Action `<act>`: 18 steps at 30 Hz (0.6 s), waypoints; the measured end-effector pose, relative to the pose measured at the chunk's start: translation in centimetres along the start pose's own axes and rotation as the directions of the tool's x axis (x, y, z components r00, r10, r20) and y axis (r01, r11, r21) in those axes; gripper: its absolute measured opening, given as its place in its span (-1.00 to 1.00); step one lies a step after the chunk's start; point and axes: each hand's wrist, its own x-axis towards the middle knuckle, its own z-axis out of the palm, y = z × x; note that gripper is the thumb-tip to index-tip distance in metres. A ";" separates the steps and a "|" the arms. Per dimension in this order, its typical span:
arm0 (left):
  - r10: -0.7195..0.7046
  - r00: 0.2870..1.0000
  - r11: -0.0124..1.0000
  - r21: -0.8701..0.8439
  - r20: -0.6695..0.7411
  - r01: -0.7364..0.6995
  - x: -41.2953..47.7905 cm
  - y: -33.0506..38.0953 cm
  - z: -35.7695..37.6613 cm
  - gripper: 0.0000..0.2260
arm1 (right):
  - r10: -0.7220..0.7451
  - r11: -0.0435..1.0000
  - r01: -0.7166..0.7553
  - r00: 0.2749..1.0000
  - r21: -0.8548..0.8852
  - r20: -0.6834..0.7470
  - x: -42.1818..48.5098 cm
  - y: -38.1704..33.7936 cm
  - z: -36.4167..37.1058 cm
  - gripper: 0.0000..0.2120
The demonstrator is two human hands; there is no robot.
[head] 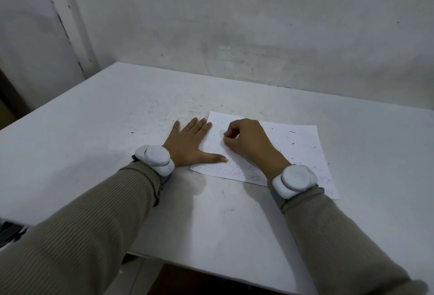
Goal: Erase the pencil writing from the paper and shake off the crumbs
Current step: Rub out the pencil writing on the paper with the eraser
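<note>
Two hands on paper [300,153]: left hand [190,144] flat, fingers spread, pinning its edge; right hand [246,142] pinching a near-hidden eraser [224,138], pencil writing [212,168] remaining just nearward.

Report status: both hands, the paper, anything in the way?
Left hand flat, pressing paper edge. Right hand pinches small item on paper. Writing remains; crumbs scattered. Nothing blocking.

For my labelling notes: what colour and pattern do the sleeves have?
The sleeves are greyish beige with fine knitted ribs, seen best in the head view.
</note>
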 end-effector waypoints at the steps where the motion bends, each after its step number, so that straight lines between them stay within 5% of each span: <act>1: -0.002 1.000 1.000 0.000 0.002 0.002 0.0 0.0 0.0 0.18 | -0.013 1.000 0.013 0.999 0.022 0.041 -0.3 -0.2 -0.1 -0.92; 4: -0.004 1.000 1.000 -0.002 0.001 0.004 -0.1 0.0 0.0 0.19 | -0.021 1.000 0.020 0.995 0.004 0.095 -0.5 -0.3 -0.3 -0.93; 10: 0.002 1.000 1.000 -0.013 -0.003 -0.002 0.0 -0.1 0.1 0.17 | 0.054 0.997 -0.057 0.997 -0.060 -0.049 0.7 -0.2 0.5 -0.92; 18: 0.006 1.000 1.000 -0.001 -0.001 -0.006 0.1 -0.2 0.1 0.17 | 0.036 0.999 -0.035 0.997 -0.019 0.066 0.1 -0.1 -0.3 -0.90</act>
